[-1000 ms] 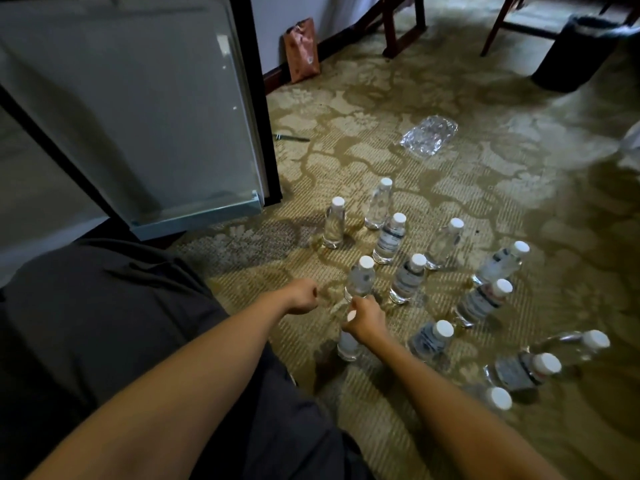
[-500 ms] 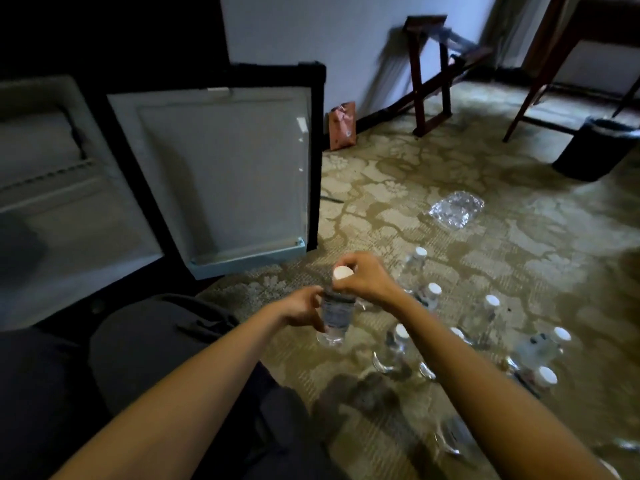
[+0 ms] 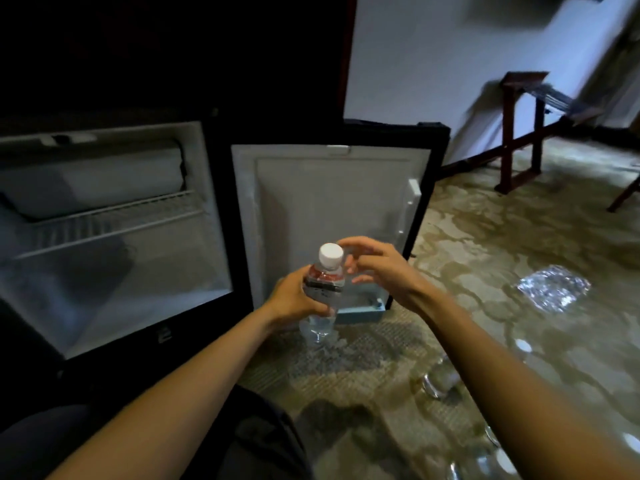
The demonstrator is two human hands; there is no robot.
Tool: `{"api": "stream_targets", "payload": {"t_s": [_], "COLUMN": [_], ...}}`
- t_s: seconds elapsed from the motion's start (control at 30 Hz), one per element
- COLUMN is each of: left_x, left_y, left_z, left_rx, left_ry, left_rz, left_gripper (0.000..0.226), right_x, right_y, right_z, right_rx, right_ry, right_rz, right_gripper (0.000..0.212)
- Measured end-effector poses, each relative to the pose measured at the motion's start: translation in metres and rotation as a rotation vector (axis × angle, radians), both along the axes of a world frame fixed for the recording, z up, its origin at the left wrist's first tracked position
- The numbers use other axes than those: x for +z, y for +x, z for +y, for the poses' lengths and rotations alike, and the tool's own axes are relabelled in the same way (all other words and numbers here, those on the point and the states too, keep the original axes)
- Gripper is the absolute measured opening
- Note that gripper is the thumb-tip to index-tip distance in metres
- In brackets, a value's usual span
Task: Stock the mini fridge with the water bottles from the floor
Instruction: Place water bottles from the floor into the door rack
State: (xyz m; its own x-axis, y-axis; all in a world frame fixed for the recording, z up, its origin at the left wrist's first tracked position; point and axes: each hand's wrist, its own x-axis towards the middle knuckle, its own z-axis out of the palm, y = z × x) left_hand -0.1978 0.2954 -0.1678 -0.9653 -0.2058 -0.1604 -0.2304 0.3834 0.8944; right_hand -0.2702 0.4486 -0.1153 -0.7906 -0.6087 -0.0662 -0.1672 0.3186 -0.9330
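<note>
head: left hand [image 3: 294,301] grips bottle [image 3: 324,287], right hand [image 3: 382,270] slack beside cap [image 3: 330,254]

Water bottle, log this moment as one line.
bottle: upright | left hand: grips bottle | right hand: open by cap | fridge: open

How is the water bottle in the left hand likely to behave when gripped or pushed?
The water bottle seems full, so probably heavy for its size. Its thin clear wall may dent under the left hand. Tall and narrow, it would likely tip if nudged.

bottle [image 3: 327,282]: clear glossy plastic | shelf [image 3: 114,223]: wire, likely metal | carpet [image 3: 485,237]: matt woven
</note>
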Motion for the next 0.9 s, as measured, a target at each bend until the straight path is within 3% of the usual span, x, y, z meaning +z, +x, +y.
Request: {"api": "stream_targets", "payload": {"t_s": [0.2,0.37,0.53,0.77,0.9], "left_x": [-0.014,-0.030,-0.042,-0.062,-0.070], "left_y": [-0.009,-0.028,-0.036,-0.043,-0.042], "left_z": [-0.039,-0.049,-0.055,-0.063,-0.068], "left_rx": [0.201,0.328,0.350,0.314,0.313], "left_ry": [0.125,0.163,0.071,-0.086,-0.212], "left_rz": [0.028,0.030,0.004,-0.072,-0.113], "left_gripper": [0.065,0.067,0.069,0.069,0.048], "right_x": [-0.080,-0.106,-0.122,-0.141,-0.149], "right_y": [-0.012,-0.012,-0.022,-0.023,-0.030], "right_z": [-0.042,-0.086,-0.109,-0.129,-0.135], "right_rx": [0.095,0.044,-0.008,-0.075,-0.088], "right_ry": [0.302,0.180,0.211,0.230,0.279], "right_rz": [0.051,-0.024,0.030,0.022,0.002], "right_gripper": [0.061,0.059,0.063,0.045,0.049]}}
